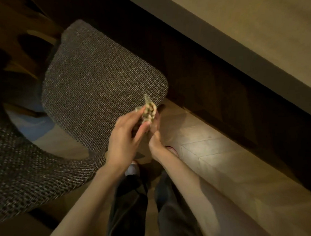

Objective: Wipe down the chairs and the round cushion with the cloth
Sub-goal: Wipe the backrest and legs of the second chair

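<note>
Both bare forearms reach down past dark trousers. At the near corner of the grey woven chair seat (99, 77) the left hand (126, 134) and right hand (156, 140) meet, fingers (142, 128) curled round a small bunched patterned cloth (148, 110), seemingly lifted off the fabric. It looks like refolding. Better to flatten a clean face, then press down and draw overlapping strokes along the weave.

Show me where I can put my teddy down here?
The seat is bare, from the backrest side to the dark panel. The lit floor beside that panel is free too. Crowded: the seat's corner, where left hand and right hand hold the cloth.
</note>
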